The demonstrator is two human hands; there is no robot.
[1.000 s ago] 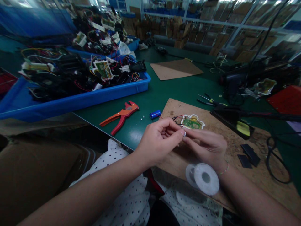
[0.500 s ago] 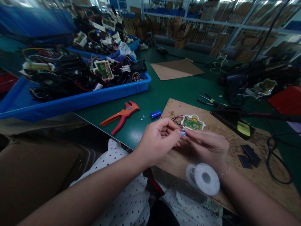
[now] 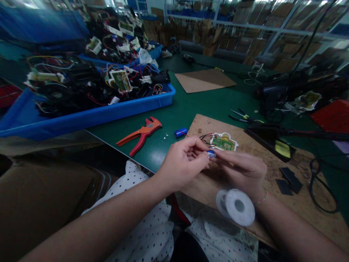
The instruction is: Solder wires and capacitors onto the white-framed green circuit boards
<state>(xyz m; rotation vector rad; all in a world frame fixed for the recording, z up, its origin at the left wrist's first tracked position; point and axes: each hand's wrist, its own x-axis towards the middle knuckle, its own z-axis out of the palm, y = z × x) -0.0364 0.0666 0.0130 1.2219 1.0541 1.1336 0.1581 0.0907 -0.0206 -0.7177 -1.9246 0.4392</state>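
Observation:
My left hand (image 3: 188,160) and my right hand (image 3: 240,169) meet over the brown board. Between their fingertips is a small blue cylinder (image 3: 211,154) with pale markings, mostly covered by the fingers. Both hands are closed on it, thumbs and forefingers pinching. Just beyond them lies a green circuit board (image 3: 223,142) in a white frame, with red and black wires running toward my left hand. Another blue cylinder (image 3: 180,133) with a red wire rests on the green table, left of the brown board.
Orange-red wire strippers (image 3: 144,134) lie at left. A white spool (image 3: 240,208) stands near the brown board's (image 3: 203,127) front edge. Black pads (image 3: 291,180), a black tray with a yellow sponge (image 3: 283,149) and pliers (image 3: 240,116) lie right. A blue bin (image 3: 89,115) holds wired parts.
The blue cylinder between my fingertips has turned or shifted slightly, showing more blue. My right hand has moved very little; the things on the table stay put.

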